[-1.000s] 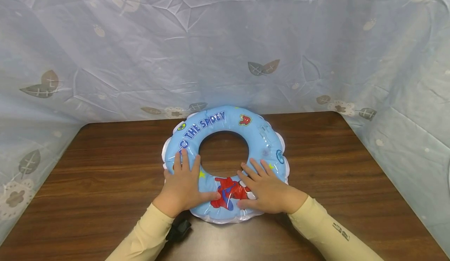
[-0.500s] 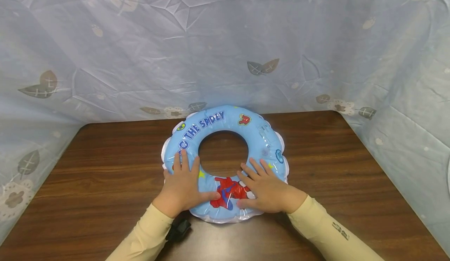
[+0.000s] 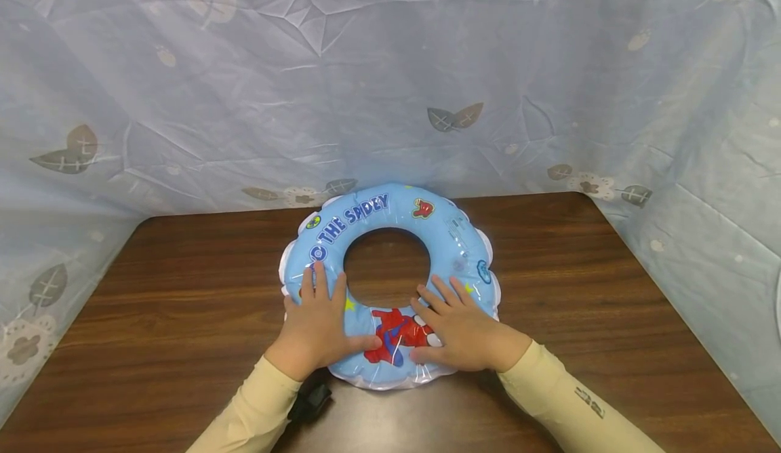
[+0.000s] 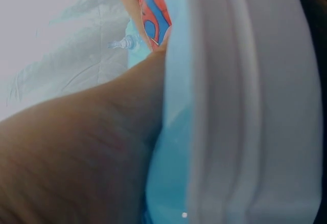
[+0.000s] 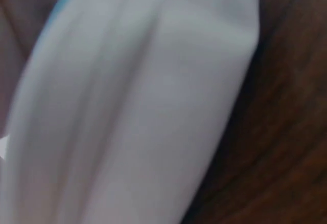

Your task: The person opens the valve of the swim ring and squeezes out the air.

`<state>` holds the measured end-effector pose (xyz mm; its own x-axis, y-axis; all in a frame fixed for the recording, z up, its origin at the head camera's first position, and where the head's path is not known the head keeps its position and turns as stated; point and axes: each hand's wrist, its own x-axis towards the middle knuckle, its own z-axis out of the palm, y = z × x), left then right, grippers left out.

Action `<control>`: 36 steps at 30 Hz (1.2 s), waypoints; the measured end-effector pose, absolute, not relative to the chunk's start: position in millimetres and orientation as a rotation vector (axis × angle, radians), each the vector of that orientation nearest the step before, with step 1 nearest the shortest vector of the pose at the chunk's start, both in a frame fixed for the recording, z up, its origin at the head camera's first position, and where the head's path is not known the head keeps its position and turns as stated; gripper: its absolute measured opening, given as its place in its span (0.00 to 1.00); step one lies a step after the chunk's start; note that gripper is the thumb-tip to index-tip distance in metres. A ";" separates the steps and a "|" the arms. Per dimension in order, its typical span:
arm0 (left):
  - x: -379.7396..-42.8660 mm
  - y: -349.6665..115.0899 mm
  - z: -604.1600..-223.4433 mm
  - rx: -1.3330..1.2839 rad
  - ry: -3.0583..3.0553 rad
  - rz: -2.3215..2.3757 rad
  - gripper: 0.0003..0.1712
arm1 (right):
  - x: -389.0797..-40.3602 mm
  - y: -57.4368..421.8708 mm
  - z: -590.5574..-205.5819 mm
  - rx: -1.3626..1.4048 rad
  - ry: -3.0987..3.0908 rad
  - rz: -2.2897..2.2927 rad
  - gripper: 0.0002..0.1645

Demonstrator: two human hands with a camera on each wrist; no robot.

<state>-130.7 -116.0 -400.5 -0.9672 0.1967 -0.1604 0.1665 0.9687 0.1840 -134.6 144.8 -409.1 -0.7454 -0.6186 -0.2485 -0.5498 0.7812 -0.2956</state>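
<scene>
Two palms down — left hand (image 3: 316,333) and right hand (image 3: 468,331) rest, fingers apart, on the inflated Spidey swim ring (image 3: 399,206); between and beyond them, its hole frames wood-grain tabletop (image 3: 387,266).

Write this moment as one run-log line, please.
left grip: spread on blue Spidey swim ring; right grip: spread on same; swim ring: lying on wood-grain table

Left hand (image 3: 314,327) and right hand (image 3: 468,329) lie palm-down — fingers (image 3: 321,282) spread.

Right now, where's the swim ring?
Head view: the blue swim ring rests on the brown table, mostly below the picture's centre, with the left hand on its near left and the right hand on its near right.
</scene>
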 end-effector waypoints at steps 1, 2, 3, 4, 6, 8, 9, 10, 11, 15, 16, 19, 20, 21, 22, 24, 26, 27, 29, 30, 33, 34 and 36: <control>-130.5 -115.9 -400.5 0.274 2.941 0.251 0.70 | -134.6 144.8 -409.3 -0.893 2.640 -0.288 0.54; -130.3 -115.8 -400.4 0.274 2.942 0.250 0.70 | -134.5 144.7 -409.4 -0.893 2.639 -0.286 0.54; -130.0 -115.8 -400.3 0.275 2.942 0.249 0.70 | -134.4 144.6 -409.5 -0.891 2.639 -0.284 0.54; -129.9 -115.8 -400.6 0.276 2.943 0.247 0.70 | -134.3 144.5 -409.4 -0.889 2.639 -0.282 0.54; -129.9 -115.6 -400.6 0.280 2.944 0.246 0.70 | -134.1 144.3 -409.1 -0.885 2.641 -0.279 0.54; -129.6 -115.4 -400.2 0.282 2.944 0.237 0.70 | -133.8 144.1 -408.5 -0.882 2.643 -0.277 0.54; -129.7 -115.5 -400.7 0.283 2.944 0.232 0.70 | -133.7 144.0 -408.3 -0.881 2.644 -0.277 0.54; -129.7 -115.6 -400.8 0.283 2.945 0.231 0.70 | -133.6 143.7 -408.1 -0.881 2.644 -0.276 0.54; -129.7 -115.6 -400.9 0.282 2.944 0.227 0.70 | -133.5 143.6 -407.9 -0.881 2.645 -0.276 0.54; -129.0 -115.6 -400.8 0.278 2.935 0.213 0.71 | -133.4 142.9 -407.8 -0.877 2.646 -0.275 0.54; -128.6 -115.5 -400.4 0.279 2.934 0.211 0.71 | -133.5 142.7 -408.0 -0.876 2.648 -0.272 0.54; -127.8 -115.3 -400.0 0.286 2.934 0.198 0.71 | -133.8 142.6 -408.4 -0.872 2.649 -0.268 0.54; -127.5 -115.3 -399.9 0.288 2.935 0.193 0.71 | -133.9 142.5 -408.5 -0.872 2.650 -0.267 0.54; -127.4 -115.3 -399.9 0.289 2.935 0.188 0.71 | -134.1 142.5 -408.6 -0.873 2.650 -0.264 0.54; -127.3 -115.2 -399.6 0.288 2.936 0.185 0.71 | -134.3 142.4 -408.7 -0.873 2.650 -0.264 0.54; -127.2 -115.0 -399.3 0.288 2.937 0.179 0.71 | -134.7 142.4 -408.8 -0.872 2.653 -0.260 0.54; -127.3 -114.8 -399.3 0.289 2.939 0.174 0.71 | -135.1 142.2 -409.0 -0.871 2.655 -0.256 0.54; -127.3 -114.7 -399.2 0.290 2.939 0.173 0.71 | -135.3 142.2 -409.1 -0.871 2.655 -0.255 0.54; -127.4 -114.5 -399.2 0.293 2.939 0.169 0.71 | -135.5 142.2 -409.5 -0.869 2.656 -0.251 0.54; -127.5 -114.5 -399.3 0.295 2.939 0.168 0.71 | -135.5 142.2 -409.6 -0.869 2.656 -0.251 0.54; -127.8 -114.3 -399.7 0.297 2.936 0.164 0.72 | -135.6 142.5 -409.9 -0.871 2.654 -0.254 0.54; -128.0 -114.2 -399.8 0.298 2.937 0.161 0.72 | -135.6 142.6 -409.9 -0.872 2.654 -0.254 0.54; -128.3 -114.1 -400.3 0.301 2.938 0.158 0.72 | -135.7 142.9 -410.1 -0.873 2.654 -0.257 0.54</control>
